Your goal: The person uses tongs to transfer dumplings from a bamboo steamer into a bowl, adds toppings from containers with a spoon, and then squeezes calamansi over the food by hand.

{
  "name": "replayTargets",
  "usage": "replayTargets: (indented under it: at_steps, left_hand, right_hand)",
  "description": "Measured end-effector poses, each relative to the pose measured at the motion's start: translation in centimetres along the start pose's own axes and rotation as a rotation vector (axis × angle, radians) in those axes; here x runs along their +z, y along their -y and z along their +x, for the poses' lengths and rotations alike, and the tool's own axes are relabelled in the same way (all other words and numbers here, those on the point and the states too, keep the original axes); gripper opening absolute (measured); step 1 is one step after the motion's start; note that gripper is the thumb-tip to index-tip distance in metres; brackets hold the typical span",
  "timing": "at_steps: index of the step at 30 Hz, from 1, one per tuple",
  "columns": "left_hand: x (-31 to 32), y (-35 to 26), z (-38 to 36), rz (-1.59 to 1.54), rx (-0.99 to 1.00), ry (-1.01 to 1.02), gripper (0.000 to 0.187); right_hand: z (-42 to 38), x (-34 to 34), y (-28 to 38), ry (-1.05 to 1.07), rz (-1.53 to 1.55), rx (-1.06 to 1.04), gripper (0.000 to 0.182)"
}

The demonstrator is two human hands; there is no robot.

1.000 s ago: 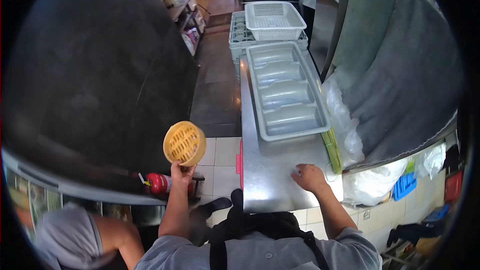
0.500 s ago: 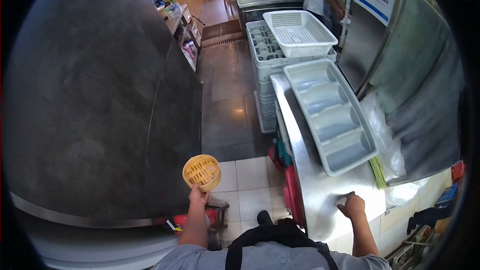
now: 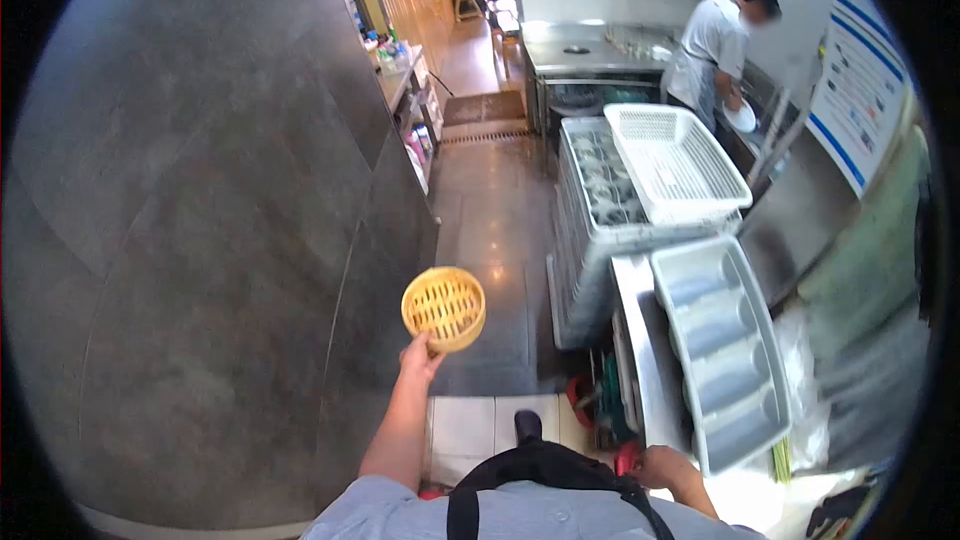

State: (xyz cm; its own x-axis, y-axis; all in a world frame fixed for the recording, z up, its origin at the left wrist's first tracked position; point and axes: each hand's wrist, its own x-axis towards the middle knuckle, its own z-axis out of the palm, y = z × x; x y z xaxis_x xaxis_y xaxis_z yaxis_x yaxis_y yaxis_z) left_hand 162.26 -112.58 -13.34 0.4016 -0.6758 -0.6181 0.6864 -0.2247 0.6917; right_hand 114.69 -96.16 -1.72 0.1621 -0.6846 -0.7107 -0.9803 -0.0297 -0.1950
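My left hand [image 3: 420,358] grips the near rim of a round yellow steamer basket [image 3: 443,308], held out over the walkway. Its slatted bottom faces up toward me. Low at the right, my right hand [image 3: 668,470] hangs by the near end of the steel table [image 3: 640,340], close beside a red object [image 3: 627,458]. The fingers of that hand point down and are mostly hidden. On the table lies a grey tray with several compartments [image 3: 722,350].
A white perforated basket [image 3: 680,162] rests on stacked glass racks [image 3: 590,175] ahead right. Beyond them a person [image 3: 712,58] holds a white plate [image 3: 740,117] near a steel counter [image 3: 600,45]. A dark wall [image 3: 220,220] runs along my left.
I have moved forward along the walkway. The steamer basket is carried ahead in my left hand. My right hand has left the tabletop and dropped back beside the table's edge.
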Motion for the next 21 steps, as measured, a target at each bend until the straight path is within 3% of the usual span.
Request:
replayTargets:
  at_steps: [3,9,11,15,17,21]
  left_hand:
    - [-3.3,-2.0,4.6,0.034,-0.028,0.02,0.038]
    - [-10.8,-4.8,12.1,-0.154,-0.127,0.006,0.045]
    - [-9.8,-6.3,12.1,-0.154,-0.113,-0.014,0.046]
    - [-9.2,-9.3,20.7,-0.088,-0.206,-0.097,0.045]
    - [-7.1,-10.9,25.1,0.058,-0.256,-0.167,0.044]
    - [0.1,-15.1,35.8,0.033,-0.277,0.032,0.04]
  right_hand:
    - [7.3,-5.0,1.2,-0.024,-0.014,-0.013,0.044]
    - [16.6,-21.6,11.6,-0.243,-0.118,-0.152,0.04]
    - [21.1,-24.8,14.4,-0.335,-0.119,-0.34,0.04]
    - [30.1,-28.4,20.2,-0.373,-0.074,-0.36,0.04]
    - [34.9,-28.1,21.2,-0.277,-0.128,-0.262,0.04]
    - [41.2,-24.9,19.1,-0.141,-0.042,-0.061,0.043]
